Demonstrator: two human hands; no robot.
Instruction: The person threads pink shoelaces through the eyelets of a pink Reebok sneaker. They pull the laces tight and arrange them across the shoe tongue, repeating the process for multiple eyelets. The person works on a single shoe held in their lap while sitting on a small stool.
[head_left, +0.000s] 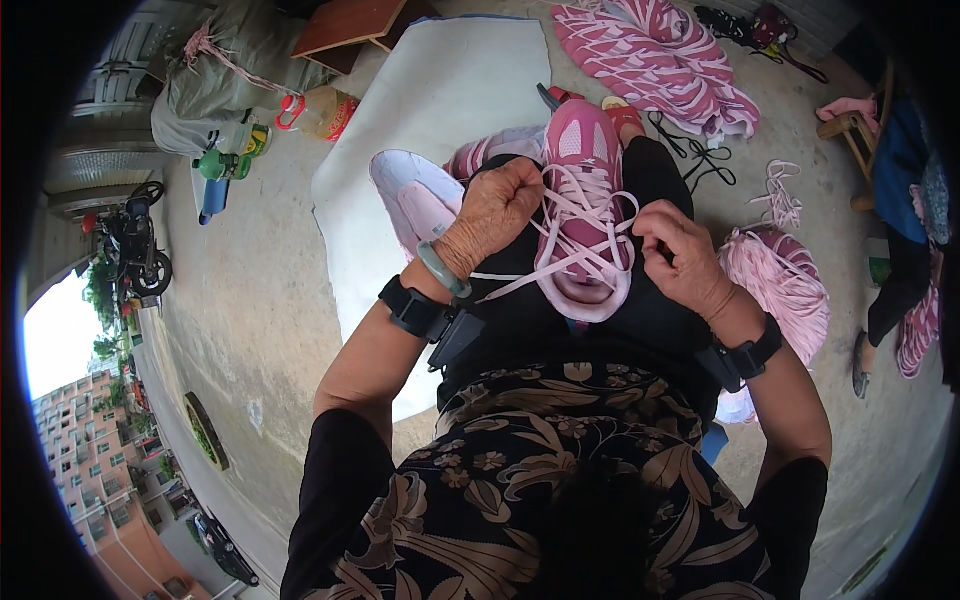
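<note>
On my lap lies a pink sneaker [583,145], its toe pointing away from me and its heel opening toward me. A pale pink shoelace [572,205] criss-crosses its tongue in loose loops, and one end trails left past the heel. My left hand [495,210] is closed at the shoe's left side, pinching the lace near the upper eyelets. On the right side my right hand [680,255] is bent with thumb and forefinger together where a lace loop meets them. Its fingertips partly hide the lace there. Beside my left hand sit more pink and white shoes [405,190].
A white sheet [440,90] covers the floor ahead. Bundled pink shoe pieces [660,60] lie at the far right, with another lace-wrapped bundle [775,285] nearer. Black cords [700,155], bottles [325,113] and a wooden stool [360,25] stand or lie around. Another person's leg [890,300] is at right.
</note>
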